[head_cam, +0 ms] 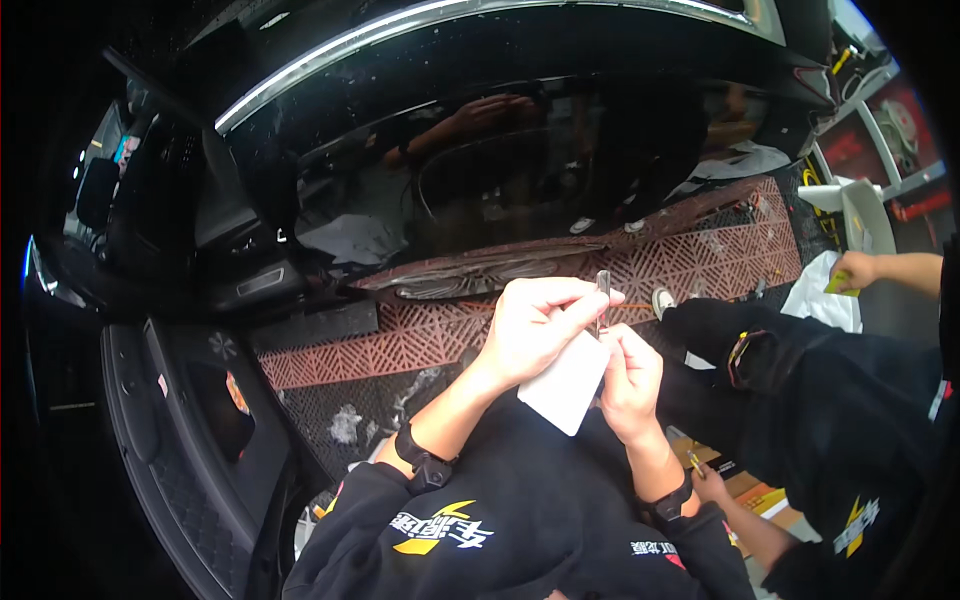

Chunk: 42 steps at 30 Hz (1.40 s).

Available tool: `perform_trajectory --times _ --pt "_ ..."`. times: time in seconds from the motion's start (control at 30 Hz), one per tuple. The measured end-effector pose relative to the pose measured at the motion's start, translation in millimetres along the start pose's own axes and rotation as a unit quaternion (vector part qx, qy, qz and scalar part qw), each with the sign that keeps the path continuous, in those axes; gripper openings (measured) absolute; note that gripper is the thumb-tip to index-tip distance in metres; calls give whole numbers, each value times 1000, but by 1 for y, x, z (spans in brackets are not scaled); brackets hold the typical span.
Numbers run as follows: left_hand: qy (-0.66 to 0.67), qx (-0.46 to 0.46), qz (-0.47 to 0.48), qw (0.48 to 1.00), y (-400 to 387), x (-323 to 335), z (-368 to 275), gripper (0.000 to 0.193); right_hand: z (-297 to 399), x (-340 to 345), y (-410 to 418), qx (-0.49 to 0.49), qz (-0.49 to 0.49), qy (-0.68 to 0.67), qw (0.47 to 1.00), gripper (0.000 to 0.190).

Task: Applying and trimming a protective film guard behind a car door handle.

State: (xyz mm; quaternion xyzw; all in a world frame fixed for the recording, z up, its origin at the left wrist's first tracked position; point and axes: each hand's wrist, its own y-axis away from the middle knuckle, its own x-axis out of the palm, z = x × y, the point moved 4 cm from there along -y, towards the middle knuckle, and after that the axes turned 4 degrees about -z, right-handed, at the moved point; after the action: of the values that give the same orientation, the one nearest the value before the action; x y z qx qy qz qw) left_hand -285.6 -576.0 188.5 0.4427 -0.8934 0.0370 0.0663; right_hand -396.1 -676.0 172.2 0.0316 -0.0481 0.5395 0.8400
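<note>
In front of my torso, my left hand [536, 326] pinches a thin, shiny metal strip [604, 283], perhaps a blade, between thumb and fingers. The strip stands roughly upright. At its lower end are the closed fingertips of my right hand [634, 379], just below my left thumb. A plain white card [564, 386] hangs between both hands, one corner tucked at my right fingers and its upper edge under my left hand. Which hand bears the card I cannot tell. Beyond my hands stands a glossy black car body panel [480, 180], which reflects them.
An open car door [202, 450] is at lower left. Red-brown grid floor tiles [442, 334] run along the car; plastic scraps [345, 424] lie nearby. Close on my right, a co-worker [817, 390] holds a yellow-green card [844, 281] and a pen-like tool [696, 463]. Shelving [870, 142] stands behind.
</note>
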Motion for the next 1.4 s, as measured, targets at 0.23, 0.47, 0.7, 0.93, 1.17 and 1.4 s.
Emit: perform_trajectory --times 0.23,0.47,0.7,0.93,1.17,1.4 --pt "3 10 -23 1000 -5 1 8 20 -4 -3 -22 -106 -16 3 994 15" --pt "-12 18 -26 999 -5 -27 1 24 2 6 -35 -101 -9 37 994 22" --pt "-51 7 -79 996 -56 -90 22 40 49 -10 -77 -324 -38 365 872 26" --pt "-262 133 -164 942 -110 -107 35 71 40 -7 -150 -354 -18 431 830 28" --pt "-425 198 -224 854 -130 -118 47 69 -9 -35 -179 -306 -78 406 858 27" --pt "-533 199 -120 814 -166 -86 49 69 -35 -63 -214 -310 -57 372 873 29"
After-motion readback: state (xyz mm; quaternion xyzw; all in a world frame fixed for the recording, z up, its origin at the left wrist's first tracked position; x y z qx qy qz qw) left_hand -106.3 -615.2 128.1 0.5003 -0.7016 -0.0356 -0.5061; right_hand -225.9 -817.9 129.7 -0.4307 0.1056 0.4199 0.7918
